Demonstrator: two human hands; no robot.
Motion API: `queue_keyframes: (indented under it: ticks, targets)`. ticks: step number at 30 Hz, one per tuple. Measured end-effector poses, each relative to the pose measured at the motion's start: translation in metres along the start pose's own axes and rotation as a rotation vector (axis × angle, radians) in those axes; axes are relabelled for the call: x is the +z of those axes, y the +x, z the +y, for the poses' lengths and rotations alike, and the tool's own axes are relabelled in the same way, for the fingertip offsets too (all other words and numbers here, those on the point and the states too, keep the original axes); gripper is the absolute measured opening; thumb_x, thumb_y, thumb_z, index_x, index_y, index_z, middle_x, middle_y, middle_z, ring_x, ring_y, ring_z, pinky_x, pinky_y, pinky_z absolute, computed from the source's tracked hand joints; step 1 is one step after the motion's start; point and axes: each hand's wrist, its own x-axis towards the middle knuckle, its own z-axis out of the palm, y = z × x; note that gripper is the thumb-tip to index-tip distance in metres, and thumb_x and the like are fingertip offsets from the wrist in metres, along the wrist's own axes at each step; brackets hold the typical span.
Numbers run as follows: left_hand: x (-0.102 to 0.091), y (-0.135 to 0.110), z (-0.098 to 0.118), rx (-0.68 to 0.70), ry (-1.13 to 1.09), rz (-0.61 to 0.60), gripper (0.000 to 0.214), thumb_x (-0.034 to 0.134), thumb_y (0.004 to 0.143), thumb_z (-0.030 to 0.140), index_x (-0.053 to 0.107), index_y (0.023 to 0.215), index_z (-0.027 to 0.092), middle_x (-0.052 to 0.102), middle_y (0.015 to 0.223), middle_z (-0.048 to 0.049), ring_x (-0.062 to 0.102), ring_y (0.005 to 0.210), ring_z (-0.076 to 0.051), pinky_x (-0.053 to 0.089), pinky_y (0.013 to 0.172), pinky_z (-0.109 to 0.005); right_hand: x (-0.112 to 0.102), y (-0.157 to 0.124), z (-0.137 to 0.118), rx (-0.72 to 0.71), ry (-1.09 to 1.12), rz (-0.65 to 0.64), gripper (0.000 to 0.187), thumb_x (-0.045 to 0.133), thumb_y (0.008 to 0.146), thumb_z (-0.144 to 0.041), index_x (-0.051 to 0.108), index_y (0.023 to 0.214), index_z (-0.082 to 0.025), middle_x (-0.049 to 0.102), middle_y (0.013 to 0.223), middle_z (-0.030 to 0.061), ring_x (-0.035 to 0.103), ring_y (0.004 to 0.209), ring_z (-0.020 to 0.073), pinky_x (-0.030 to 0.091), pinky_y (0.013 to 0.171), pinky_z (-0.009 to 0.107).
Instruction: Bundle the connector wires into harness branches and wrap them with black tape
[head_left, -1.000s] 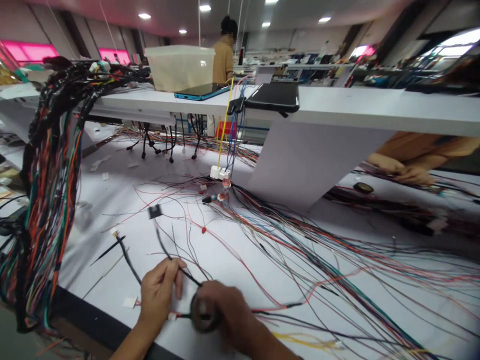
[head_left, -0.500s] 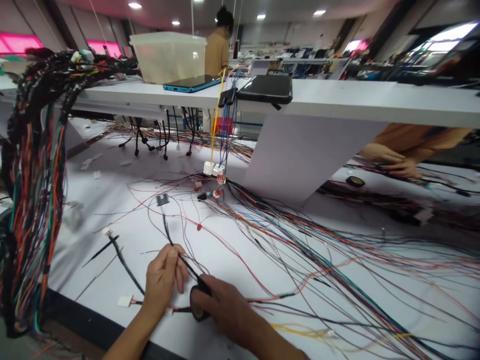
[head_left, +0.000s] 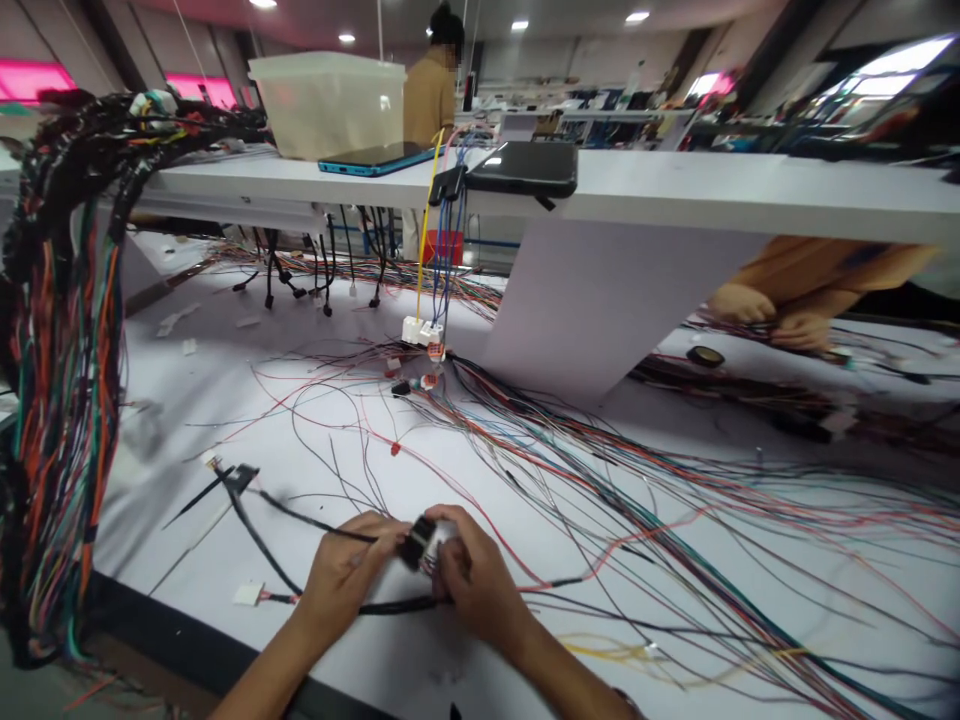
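Note:
Near the front of the worktop my left hand (head_left: 349,565) is closed on a black taped cable (head_left: 319,523), its fingertips reaching a small black connector (head_left: 415,543). That connector is blurred, blocky and has a pale band. My right hand (head_left: 480,580) pinches its other side, where thin wires partly show among the fingers. The cable's far end carries a dark grey connector (head_left: 241,478), lying to the left. A second black cable (head_left: 401,606) passes beneath both hands. By my left wrist lies a white connector (head_left: 249,595). No tape roll shows in my right hand.
Loose wires (head_left: 600,500) spread across the right of the worktop. A thick harness (head_left: 64,400) hangs at the left. Above runs a shelf (head_left: 675,190) with a phone (head_left: 525,168) and a plastic bin (head_left: 326,105). A co-worker's hands (head_left: 772,320) are beyond the white panel.
The tape roll that my right hand held is gone from view. Both hands now meet at a black connector, and the grey connector end has swung left and down.

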Motion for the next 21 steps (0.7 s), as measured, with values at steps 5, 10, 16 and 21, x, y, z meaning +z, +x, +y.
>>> queue_keyframes:
  ticks: [5,10,16,21]
  targets:
    - [0.004,0.005,0.001,-0.019,0.069,0.092,0.029,0.05,0.089,0.026,0.073,0.074,0.018,0.065,0.072,-0.0046,0.061,0.074,-0.016,0.048,0.071,-0.026,-0.004,-0.005,-0.011,-0.399,-0.256,-0.225,0.05,0.044,0.079,-0.007,0.047,0.125,-0.025,0.049,0.129,0.0106,0.057,0.101,0.0193,0.05,0.083,0.033]
    - [0.005,0.007,0.002,-0.117,0.014,0.081,0.038,0.049,0.089,0.032,0.069,0.059,0.018,0.067,0.07,-0.0062,0.062,0.082,-0.019,0.047,0.078,-0.028,-0.003,-0.002,-0.004,-0.313,-0.158,-0.207,0.056,0.048,0.078,-0.01,0.036,0.131,-0.023,0.06,0.112,0.0076,0.06,0.095,0.0175,0.051,0.081,0.029]
    - [0.013,0.003,0.003,-0.365,-0.094,0.119,0.049,0.048,0.088,0.04,0.059,0.044,0.02,0.053,0.04,-0.0013,0.063,0.067,-0.02,0.048,0.077,-0.029,0.0,-0.004,-0.004,-0.341,-0.218,-0.127,0.03,0.044,0.08,-0.012,0.055,0.106,-0.022,0.059,0.105,0.0083,0.059,0.092,0.0182,0.05,0.078,0.031]
    - [0.008,-0.008,0.002,-0.261,-0.086,0.147,0.043,0.051,0.086,0.041,0.069,0.056,0.017,0.069,0.073,-0.0091,0.064,0.085,-0.023,0.049,0.083,-0.033,0.002,-0.001,0.002,0.161,0.141,0.077,0.019,0.041,0.083,-0.021,0.048,0.101,-0.022,0.049,0.055,-0.0066,0.05,0.042,0.0114,0.042,0.041,0.021]
